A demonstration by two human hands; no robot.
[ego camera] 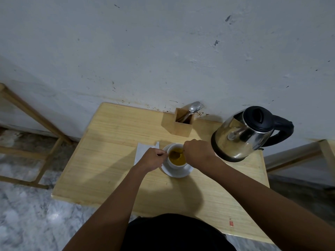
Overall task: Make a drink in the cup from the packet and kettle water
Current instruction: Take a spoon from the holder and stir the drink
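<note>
A white cup (176, 164) holding yellow-brown liquid stands on a white saucer (178, 173) in the middle of the wooden table (112, 171). My left hand (152, 159) grips the cup at its left side, fingers closed by the rim. My right hand (197, 151) is closed on a spoon (176, 153) whose bowl dips into the liquid. A silvery opened packet (143, 150) lies flat left of the saucer, partly under my left hand. The steel kettle (243, 134) with black lid and handle stands to the right of the cup, close to my right wrist.
A wooden cutlery holder (183, 126) with spoons and a fork stands at the back against the white wall. Wooden frames (36, 116) flank the table on the left and right. A small red mark (230, 222) sits near the table's front edge. The floor is marble.
</note>
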